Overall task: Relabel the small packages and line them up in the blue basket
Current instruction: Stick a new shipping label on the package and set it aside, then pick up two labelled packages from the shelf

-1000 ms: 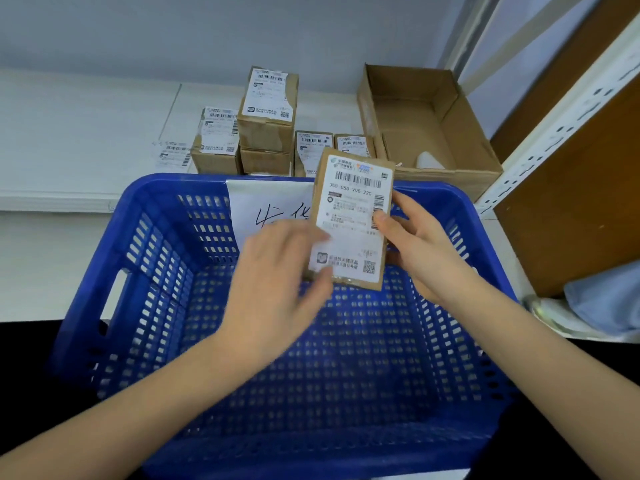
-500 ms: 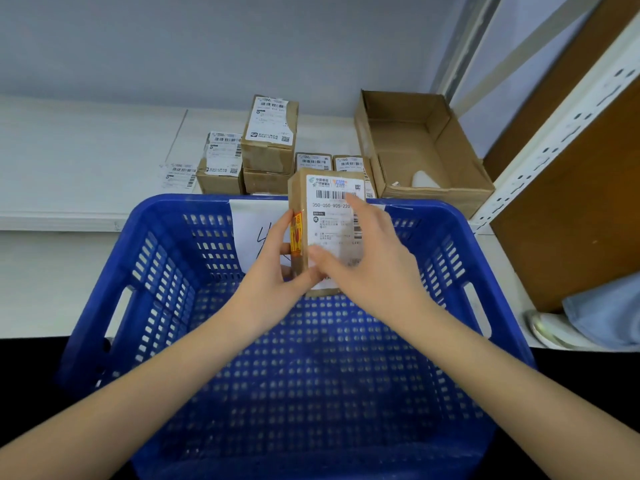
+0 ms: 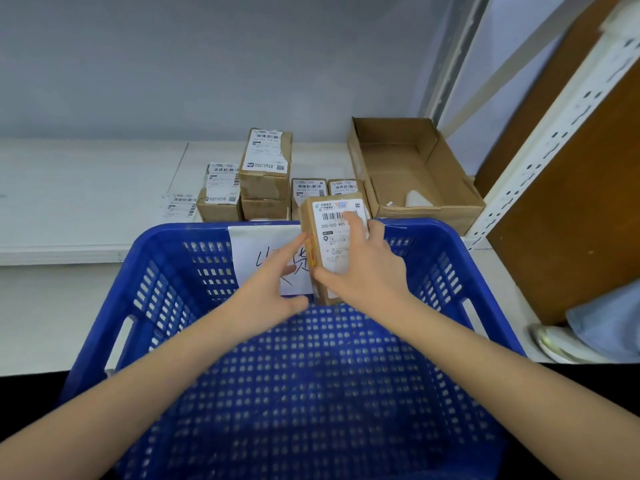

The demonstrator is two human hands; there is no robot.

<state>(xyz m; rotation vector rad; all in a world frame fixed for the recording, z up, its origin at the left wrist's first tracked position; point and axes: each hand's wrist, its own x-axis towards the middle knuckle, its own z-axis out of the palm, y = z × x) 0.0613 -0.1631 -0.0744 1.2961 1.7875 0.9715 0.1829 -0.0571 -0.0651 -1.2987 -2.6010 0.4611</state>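
**Head view: a labelled package stands at the far wall of the basket**

From the head camera we see the small brown cardboard package with a white barcode label (image 3: 337, 251) standing upright on its end inside the blue perforated plastic basket (image 3: 166, 306), at about 12 o'clock against the far wall. Our right hand (image 3: 367, 271) grips it, thumb on the near left edge and fingers laid over the label face and the right side. Our left hand (image 3: 273, 285) is relaxed with fingers extended; its fingertips reach towards the package's left side at about 11 o'clock, and we cannot tell whether they touch it. Just behind them a white paper sheet with handwritten marks (image 3: 263, 251) hangs on the basket's far wall.

Beyond the basket, on the white counter (image 3: 86, 188), a cluster of small brown labelled boxes (image 3: 265, 168) sits at 12 o'clock, some of them stacked. An open brown cardboard carton (image 3: 408, 171) lies at 1 o'clock, just beside the cluster. Loose white label strips (image 3: 180, 204) lie at 11 o'clock.
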